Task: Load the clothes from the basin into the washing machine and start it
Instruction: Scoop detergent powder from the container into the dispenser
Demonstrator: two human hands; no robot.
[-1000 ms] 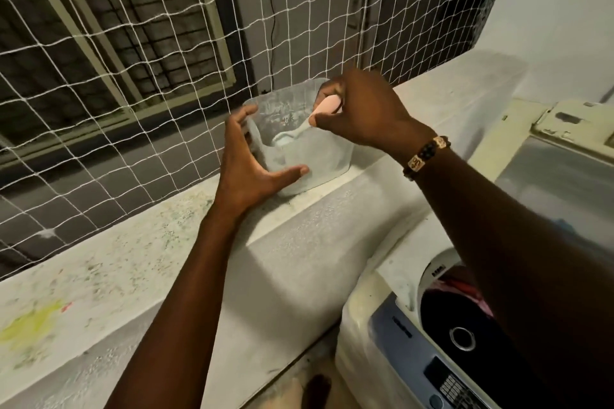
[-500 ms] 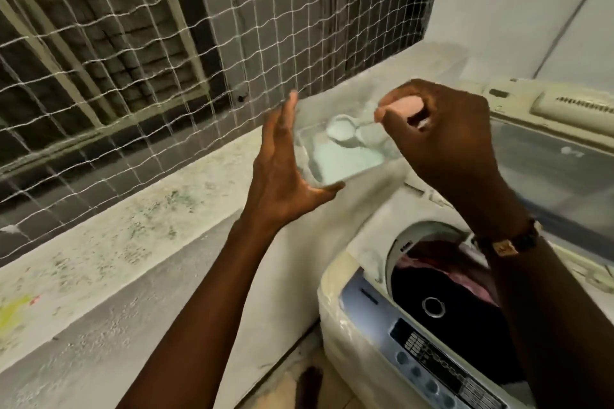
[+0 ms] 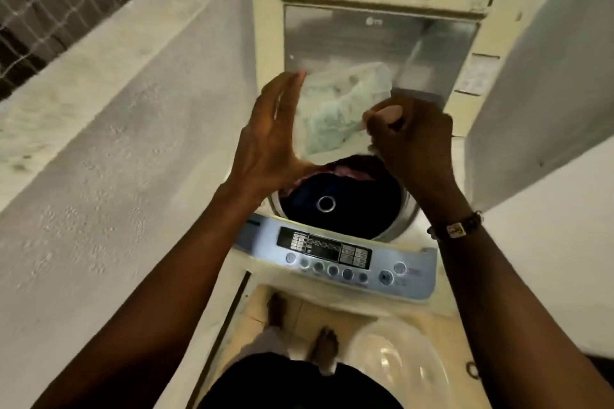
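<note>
Empty translucent plastic basin (image 3: 398, 365) sits on the floor beside the white top-loading washing machine (image 3: 335, 259) – dark and pink clothes (image 3: 345, 176) already in its drum. Above them, left hand (image 3: 269, 139) cups a clear detergent tub (image 3: 335, 109); right hand (image 3: 412, 146) pinches a pink scoop (image 3: 387, 112) – raised lid (image 3: 375, 40) reads LG

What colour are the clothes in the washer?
Mostly dark navy clothes, with a pink piece at the back of the drum. The head view shows them best.

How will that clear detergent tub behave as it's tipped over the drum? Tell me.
The detergent tub looks thin and translucent, so probably light and slightly flexible under the left hand. The powder inside may shift suddenly when tilted. The right hand grips a pink scoop, so only one hand steadies it.
</note>
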